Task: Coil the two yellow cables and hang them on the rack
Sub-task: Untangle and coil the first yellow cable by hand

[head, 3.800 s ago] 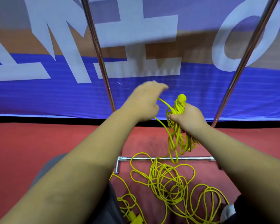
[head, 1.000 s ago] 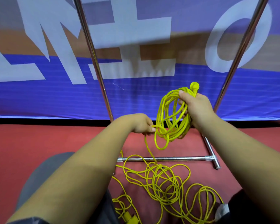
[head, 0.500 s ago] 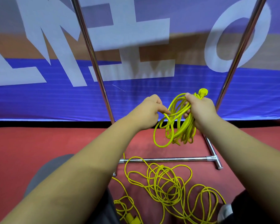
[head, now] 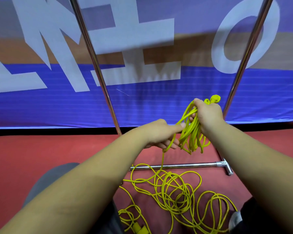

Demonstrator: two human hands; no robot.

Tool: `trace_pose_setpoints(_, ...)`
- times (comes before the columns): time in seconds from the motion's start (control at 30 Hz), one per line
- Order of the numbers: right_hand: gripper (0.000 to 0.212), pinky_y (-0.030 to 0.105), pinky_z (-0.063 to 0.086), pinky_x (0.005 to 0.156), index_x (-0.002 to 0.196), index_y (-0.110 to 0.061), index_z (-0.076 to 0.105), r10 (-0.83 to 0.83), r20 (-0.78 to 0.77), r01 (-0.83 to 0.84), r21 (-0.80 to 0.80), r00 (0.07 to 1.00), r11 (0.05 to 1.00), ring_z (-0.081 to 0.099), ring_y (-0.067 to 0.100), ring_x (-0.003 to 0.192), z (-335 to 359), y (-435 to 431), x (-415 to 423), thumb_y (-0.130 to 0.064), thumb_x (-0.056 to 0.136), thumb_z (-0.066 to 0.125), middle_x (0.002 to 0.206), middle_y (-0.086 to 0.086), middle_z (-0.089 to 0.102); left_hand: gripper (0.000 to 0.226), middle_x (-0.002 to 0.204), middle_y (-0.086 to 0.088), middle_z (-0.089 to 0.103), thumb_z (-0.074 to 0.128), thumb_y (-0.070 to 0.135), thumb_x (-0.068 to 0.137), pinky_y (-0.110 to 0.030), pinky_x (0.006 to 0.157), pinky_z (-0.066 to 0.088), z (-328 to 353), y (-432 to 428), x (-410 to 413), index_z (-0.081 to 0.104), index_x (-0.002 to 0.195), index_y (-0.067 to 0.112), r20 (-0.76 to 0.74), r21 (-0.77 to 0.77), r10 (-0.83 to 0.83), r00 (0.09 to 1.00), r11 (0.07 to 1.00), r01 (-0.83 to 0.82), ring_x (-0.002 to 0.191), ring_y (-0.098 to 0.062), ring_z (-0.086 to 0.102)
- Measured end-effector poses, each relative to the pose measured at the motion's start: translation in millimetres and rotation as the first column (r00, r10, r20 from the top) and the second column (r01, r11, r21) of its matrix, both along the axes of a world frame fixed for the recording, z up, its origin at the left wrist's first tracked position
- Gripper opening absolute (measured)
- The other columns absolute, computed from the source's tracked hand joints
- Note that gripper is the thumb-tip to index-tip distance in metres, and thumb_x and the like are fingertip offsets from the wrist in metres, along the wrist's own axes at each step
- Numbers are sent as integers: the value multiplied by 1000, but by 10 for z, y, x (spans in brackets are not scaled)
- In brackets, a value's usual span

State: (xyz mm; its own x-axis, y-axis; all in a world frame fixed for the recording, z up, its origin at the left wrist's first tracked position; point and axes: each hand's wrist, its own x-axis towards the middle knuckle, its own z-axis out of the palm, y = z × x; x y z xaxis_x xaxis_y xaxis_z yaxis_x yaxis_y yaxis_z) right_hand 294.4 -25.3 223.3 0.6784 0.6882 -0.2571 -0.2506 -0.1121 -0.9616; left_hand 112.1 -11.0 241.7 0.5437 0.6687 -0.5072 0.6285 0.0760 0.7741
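Observation:
My right hand (head: 208, 115) grips the top of a bunch of yellow cable loops (head: 191, 134), with the yellow plug (head: 215, 99) sticking out above the fist. My left hand (head: 161, 134) holds the free strand of the same cable just left of the bunch, thumb pointing at the loops. From that hand the strand drops to a loose yellow tangle (head: 172, 191) on the red floor. The metal rack has two slanted poles (head: 95, 65) (head: 249, 48) and a floor bar (head: 181, 166) behind the tangle. I cannot tell the two cables apart in the pile.
A blue banner with large white letters (head: 142, 98) stands behind the rack. Red carpet (head: 41, 149) covers the floor. A yellow socket end (head: 139, 229) lies at the bottom edge, between my knees. A shoe (head: 235, 220) shows at the lower right.
My left hand has dropped from beside the top of the bunch to lower down on the free strand. The hanging loops now lie closer together under my right hand.

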Motion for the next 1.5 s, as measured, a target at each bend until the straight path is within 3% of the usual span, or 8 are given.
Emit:
trace_pose_setpoints(0.27,28,44,59,59,78,-2,61,-59,46,63,-85,997,994,60,29,46,-34,-1,55,-26,94,66,42,6,56,50,66,-13,65,67,55,95,-34,64,52,84,105,-18,70,83,6,-346,415,-78,935,881,227,56,-24,58)
trace_pose_setpoints(0.47,37,52,65,72,77,2,65,-29,236,89,-249,971,964,71,37,63,-142,24,197,-34,81,60,61,16,71,21,90,4,72,57,24,106,-31,86,48,369,288,-391,73,95,19,338,281,-92,937,960,-7,89,-8,64)
trace_pose_setpoints(0.6,34,23,44,40,94,11,67,82,352,37,-318,932,947,60,27,46,-36,-72,90,-23,95,62,69,19,64,27,78,9,68,43,30,111,-45,101,42,538,523,-483,63,95,23,815,-331,422,396,901,-279,109,-13,66)
trace_pose_setpoints(0.77,27,17,27,26,90,5,66,168,426,-32,-307,889,951,55,24,49,-19,-110,9,-19,100,64,69,17,61,34,75,5,59,36,34,113,-60,109,39,530,789,-658,61,94,20,658,-648,748,86,620,-442,109,-23,72)
trace_pose_setpoints(0.93,31,36,58,52,80,2,66,164,375,-80,-230,913,970,65,35,48,25,-73,-56,-27,90,67,53,14,63,34,112,-2,65,43,19,106,-44,86,50,219,880,-716,61,134,13,192,-63,846,497,516,-854,104,-30,68)
trace_pose_setpoints(1.07,17,40,51,54,77,-4,60,144,202,-112,-163,969,980,56,29,41,95,-50,-91,-18,84,68,46,10,53,48,143,-13,44,57,14,97,-50,99,49,-191,806,-578,40,142,7,-303,658,723,620,630,-412,131,-36,49)
trace_pose_setpoints(1.3,20,43,53,58,73,-5,53,64,109,-46,-162,992,986,55,28,40,11,-11,-112,-10,88,66,42,10,50,52,112,-3,67,70,51,93,-39,81,51,345,183,-205,63,126,13,-868,239,23,496,895,377,108,-32,68)
trace_pose_setpoints(1.5,20,58,64,67,67,-6,55,92,293,-24,-225,952,974,70,44,58,1,1,-23,-18,82,61,42,9,58,5,82,13,73,75,28,92,-23,71,55,468,-82,-286,74,95,24,-339,494,-429,837,676,547,71,4,63)
